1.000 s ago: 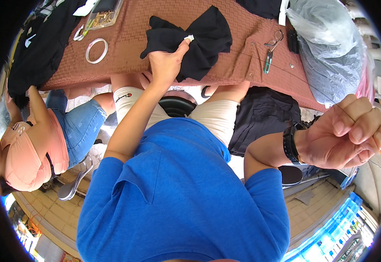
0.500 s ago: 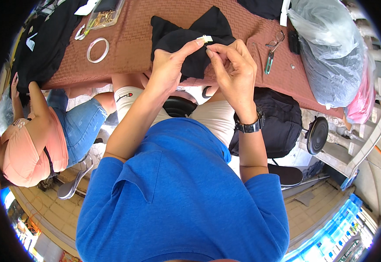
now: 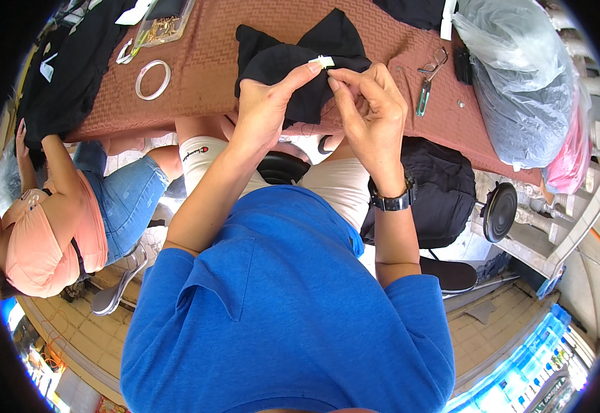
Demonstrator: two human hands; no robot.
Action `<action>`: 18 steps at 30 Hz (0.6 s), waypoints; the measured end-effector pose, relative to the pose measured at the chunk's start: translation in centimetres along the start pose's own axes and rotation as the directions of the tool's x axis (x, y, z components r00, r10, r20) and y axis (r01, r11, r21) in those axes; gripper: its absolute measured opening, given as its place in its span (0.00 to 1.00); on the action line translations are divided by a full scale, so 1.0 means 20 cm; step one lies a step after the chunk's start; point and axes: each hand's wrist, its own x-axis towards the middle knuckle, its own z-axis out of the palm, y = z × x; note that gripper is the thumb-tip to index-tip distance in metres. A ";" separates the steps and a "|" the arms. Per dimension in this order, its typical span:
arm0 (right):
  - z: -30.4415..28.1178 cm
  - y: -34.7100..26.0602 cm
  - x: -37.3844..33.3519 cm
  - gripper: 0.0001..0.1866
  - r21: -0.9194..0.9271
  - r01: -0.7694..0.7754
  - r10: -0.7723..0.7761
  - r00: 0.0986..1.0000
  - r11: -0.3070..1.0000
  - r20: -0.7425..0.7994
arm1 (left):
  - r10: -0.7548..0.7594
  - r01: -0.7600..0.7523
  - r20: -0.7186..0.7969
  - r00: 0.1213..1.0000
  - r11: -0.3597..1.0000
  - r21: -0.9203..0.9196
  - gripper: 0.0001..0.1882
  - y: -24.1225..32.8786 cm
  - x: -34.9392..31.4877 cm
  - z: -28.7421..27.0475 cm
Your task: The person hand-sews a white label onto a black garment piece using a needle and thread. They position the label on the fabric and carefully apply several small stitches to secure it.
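Note:
A black garment (image 3: 293, 60) lies bunched at the front edge of the table, its lower part hanging toward my lap. My left hand (image 3: 265, 103) grips the cloth, thumb pressed beside a small white label (image 3: 323, 62) on it. Just right of the label, my right hand (image 3: 371, 103) pinches with thumb and forefinger at the fabric's edge. Whatever sits between those fingertips is too small to make out. A dark watch is on my right wrist.
A brown cloth covers the table (image 3: 204, 69). On it are a white ring (image 3: 153, 80), a clear bag of small brass-coloured pieces (image 3: 165, 27), thread snippers (image 3: 423, 98), eyeglasses (image 3: 435, 60) and a large grey plastic bag (image 3: 517, 82). At left a person (image 3: 52, 227) handles black cloth (image 3: 66, 76).
My right hand has shifted very slightly right, its fingertips a little farther from the label. My left hand keeps its hold on the garment.

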 end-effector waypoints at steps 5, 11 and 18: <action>0.00 0.00 0.00 0.09 0.002 0.002 -0.002 1.000 1.000 0.001 | 0.010 -0.010 -0.019 1.000 0.999 0.032 0.07 0.00 0.00 0.00; 0.00 -0.01 0.01 0.09 -0.001 -0.021 0.021 1.000 1.000 0.021 | 0.031 -0.030 -0.017 0.999 0.997 0.067 0.06 -0.01 0.00 0.00; -0.01 -0.03 0.02 0.08 -0.032 -0.032 0.034 0.998 0.999 0.052 | 0.168 -0.168 0.017 0.986 0.966 0.194 0.03 -0.03 0.01 0.00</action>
